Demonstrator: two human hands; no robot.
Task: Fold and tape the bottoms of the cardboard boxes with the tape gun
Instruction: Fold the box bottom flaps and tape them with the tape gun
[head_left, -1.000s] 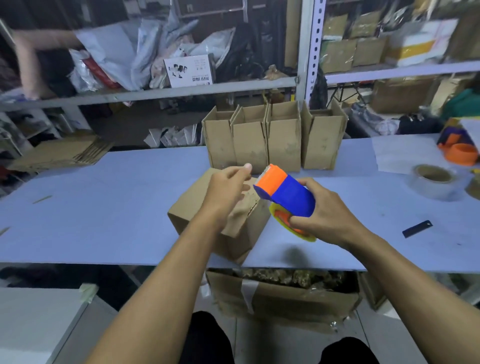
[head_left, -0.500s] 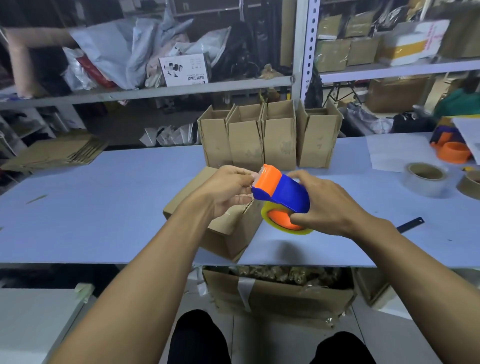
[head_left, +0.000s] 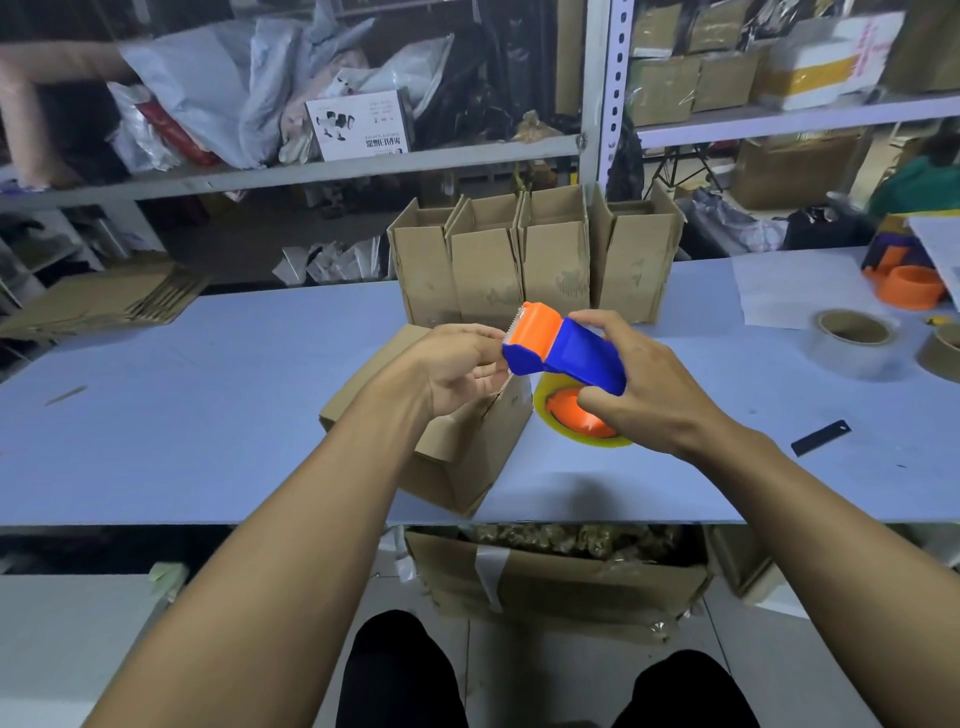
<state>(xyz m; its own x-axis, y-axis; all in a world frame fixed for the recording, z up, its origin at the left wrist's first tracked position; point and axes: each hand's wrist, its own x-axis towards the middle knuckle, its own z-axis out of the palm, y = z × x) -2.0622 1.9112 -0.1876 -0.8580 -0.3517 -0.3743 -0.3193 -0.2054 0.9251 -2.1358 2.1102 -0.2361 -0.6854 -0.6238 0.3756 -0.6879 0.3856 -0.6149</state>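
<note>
A blue and orange tape gun (head_left: 563, 353) with a roll of clear tape is held above the table by my right hand (head_left: 644, 395), whose fingers wrap its blue body. My left hand (head_left: 460, 366) has curled fingers at the orange cutter end, pinching at the tape there; the tape end itself is too small to see. Beneath both hands a cardboard box (head_left: 457, 452) lies on the light blue table (head_left: 208, 415), one flap standing slightly up. Four upright open boxes (head_left: 535, 260) stand in a row behind it.
Two tape rolls (head_left: 852, 343) and a second orange and blue dispenser (head_left: 904, 270) sit at the right, a black strip (head_left: 821, 438) nearer. Flat cardboard stack (head_left: 104, 301) lies far left. An open carton (head_left: 556, 577) sits under the table. Shelves rise behind.
My left hand rose from the box to the tape gun's cutter end. My right hand lifted the tape gun slightly toward it.
</note>
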